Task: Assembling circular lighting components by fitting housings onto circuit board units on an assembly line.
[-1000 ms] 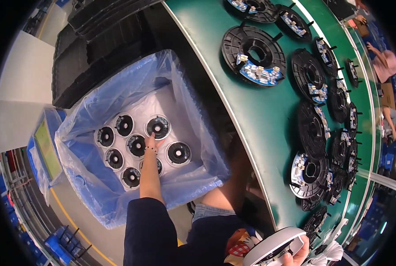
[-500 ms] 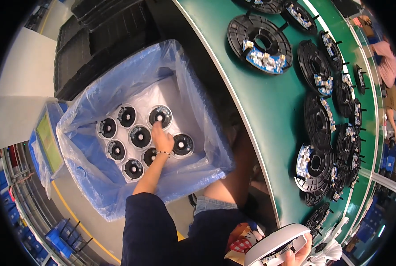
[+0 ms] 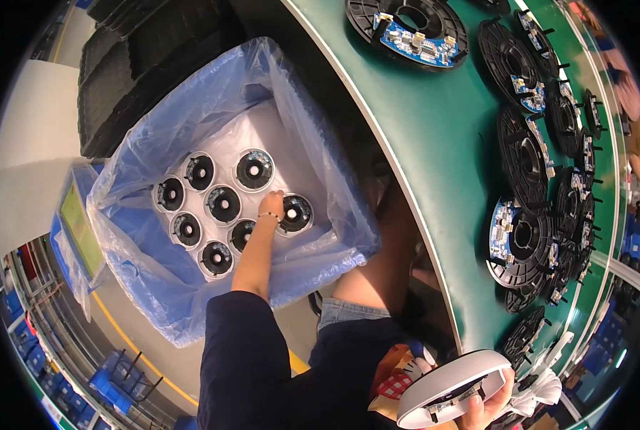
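My left hand [image 3: 272,206] reaches down into a bin lined with blue plastic [image 3: 183,315]. Its fingers are curled together at the left rim of a round white housing with a black disc inside [image 3: 296,215]; the fingertips are partly hidden. Several similar round housings [image 3: 224,204] lie on the pale bottom of the bin, one of them [image 3: 242,234] partly behind my wrist. Close to my body at the lower right, my right hand [image 3: 488,405] grips another white round housing [image 3: 445,383], tilted, with a small circuit board visible inside.
On the right, a green worktable [image 3: 399,143] bears several black round plates with blue circuit boards [image 3: 420,43]. Black stacked trays [image 3: 155,72] stand behind the bin. A blue box with a yellow-green panel [image 3: 79,222] is at its left. Another person's arm [image 3: 637,168] shows far right.
My left hand has moved from the upper right housing to the rim of the one nearer me, its fingers drawing together. My right hand still holds its housing. The view has shifted slightly.
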A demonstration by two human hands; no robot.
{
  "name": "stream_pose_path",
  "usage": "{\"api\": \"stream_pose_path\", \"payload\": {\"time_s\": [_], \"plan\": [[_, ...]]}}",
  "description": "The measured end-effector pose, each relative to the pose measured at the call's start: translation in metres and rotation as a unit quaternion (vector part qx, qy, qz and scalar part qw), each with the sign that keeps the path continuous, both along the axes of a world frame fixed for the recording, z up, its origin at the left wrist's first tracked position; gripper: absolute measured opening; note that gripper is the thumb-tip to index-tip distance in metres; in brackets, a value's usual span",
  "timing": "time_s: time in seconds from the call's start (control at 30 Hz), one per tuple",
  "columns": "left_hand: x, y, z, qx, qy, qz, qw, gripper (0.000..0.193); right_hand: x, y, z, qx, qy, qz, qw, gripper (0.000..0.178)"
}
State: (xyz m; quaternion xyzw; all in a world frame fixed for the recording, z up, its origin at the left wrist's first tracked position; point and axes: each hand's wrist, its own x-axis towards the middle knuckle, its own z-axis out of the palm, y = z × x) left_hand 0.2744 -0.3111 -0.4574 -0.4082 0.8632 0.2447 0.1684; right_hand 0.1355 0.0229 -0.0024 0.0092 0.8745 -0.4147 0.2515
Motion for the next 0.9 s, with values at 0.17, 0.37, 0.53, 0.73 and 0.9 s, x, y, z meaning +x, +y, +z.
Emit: {"api": "stream_pose_path", "payload": {"time_s": [0.17, 0.37, 0.53, 0.73, 0.9], "plan": [[0.027, -0.011, 0.003, -0.010, -0.033, 0.020, 0.999, 0.029, -0.003, 0.000, 0.000, 0.007, 0.001, 0.021, 1.000, 0.053], [0.047, -0.016, 0.006, -0.022, -0.025, 0.010, 0.999, 0.027, -0.004, -0.003, -0.002, 0.014, -0.001, 0.002, 1.000, 0.052], [0.064, -0.021, 0.029, -0.155, 0.103, 0.022, 0.982, 0.019, -0.003, -0.005, -0.002, 0.017, 0.005, -0.013, 1.000, 0.051], [0.086, -0.017, 0.034, -0.155, -0.001, -0.060, 0.986, 0.025, -0.003, 0.004, -0.004, 0.018, 0.009, 0.016, 1.000, 0.051], [0.087, -0.014, 0.036, -0.203, 0.010, -0.046, 0.978, 0.028, -0.003, -0.002, -0.002, 0.015, 0.015, -0.001, 1.000, 0.052]]}}
